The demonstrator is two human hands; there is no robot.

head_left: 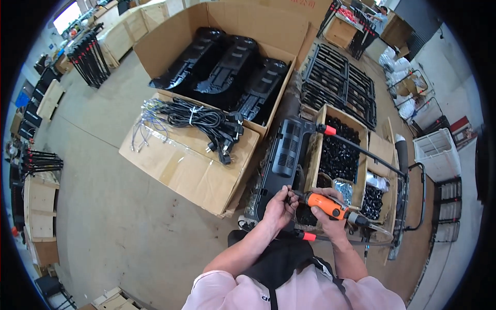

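My right hand (331, 223) is wrapped round an orange power screwdriver (324, 205), held nearly level with its tip pointing left. At that tip, the fingers of my left hand (280, 209) are pinched together; whatever they hold is too small to make out. Both hands are over the near end of a long black plastic cover (287, 155) with vent slots. A black tube frame with red end pieces (327, 129) lies across the bench, one red end close to my right wrist.
Right of the cover, a wooden box (313, 164) holds many small black parts and silvery screws (343, 190). Ahead stands a large carton (217, 13) of black plastic shells. Bundled black cables (199, 118) lie on a flat carton (181, 173) at left. Black frames (338, 77) are stacked beyond.
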